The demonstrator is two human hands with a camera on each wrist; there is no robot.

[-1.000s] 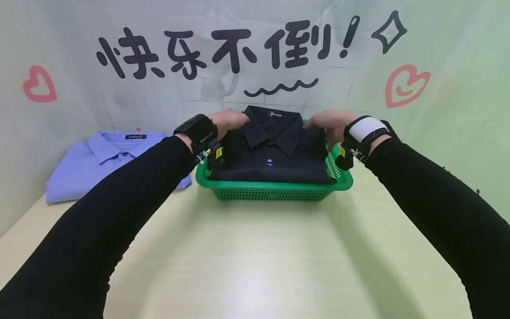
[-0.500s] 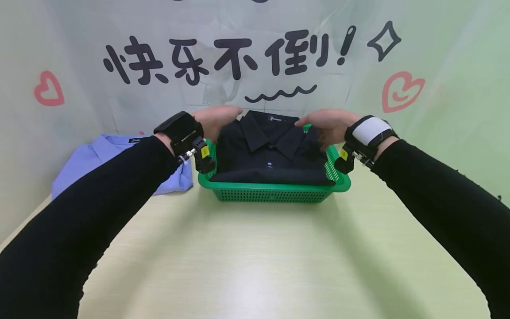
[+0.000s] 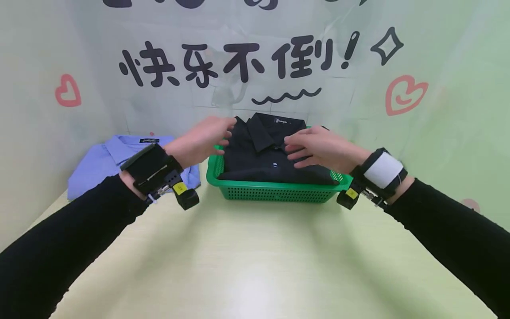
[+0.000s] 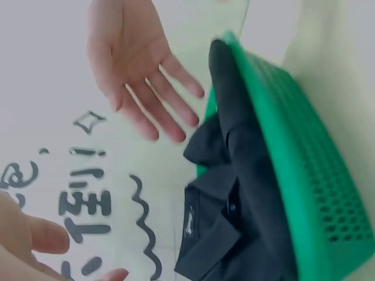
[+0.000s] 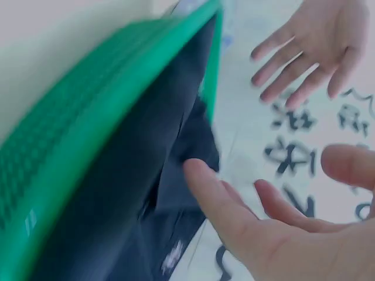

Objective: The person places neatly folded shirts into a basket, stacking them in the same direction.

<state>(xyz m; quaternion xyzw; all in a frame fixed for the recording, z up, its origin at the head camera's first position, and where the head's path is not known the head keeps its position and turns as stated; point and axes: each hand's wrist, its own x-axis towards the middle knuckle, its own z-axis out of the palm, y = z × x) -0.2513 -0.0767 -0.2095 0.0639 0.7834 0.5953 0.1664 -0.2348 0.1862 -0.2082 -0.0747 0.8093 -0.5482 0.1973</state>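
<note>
- While both arms reach over the pale table (image 3: pixel 255 266), the left hand (image 3: pixel 199 142) hangs with its fingers spread and relaxed, holding nothing, just left of the black shirt (image 3: pixel 263 153).
- From the left wrist view, the left hand's fingertips (image 4: pixel 50 234) show at the near lower-left corner, loose and clear of the cloth.
- On the other side, the right hand (image 3: pixel 318 148) floats above the right part of the black shirt, fingers straight and slightly apart, gripping nothing; whether it brushes the fabric cannot be told.
- From the right wrist view, the right hand's fingers (image 5: pixel 211 199) lie extended and open beside the dark fabric.
- Folded with its collar toward the far wall, the black shirt lies in the green basket (image 3: pixel 275 192), its 1 visible button near the middle.
- Sitting mid-table toward the far side, the green basket has perforated walls.
- Left of the basket, a folded blue shirt (image 3: pixel 107 159) lies on the table against the far-left corner, partly hidden behind the left wrist.
- Behind everything, a backdrop (image 3: pixel 239 66) shows black characters, a wavy line and 2 red hearts.
- Black sleeves cover both forearms, each wrist carrying a strapped camera.
</note>
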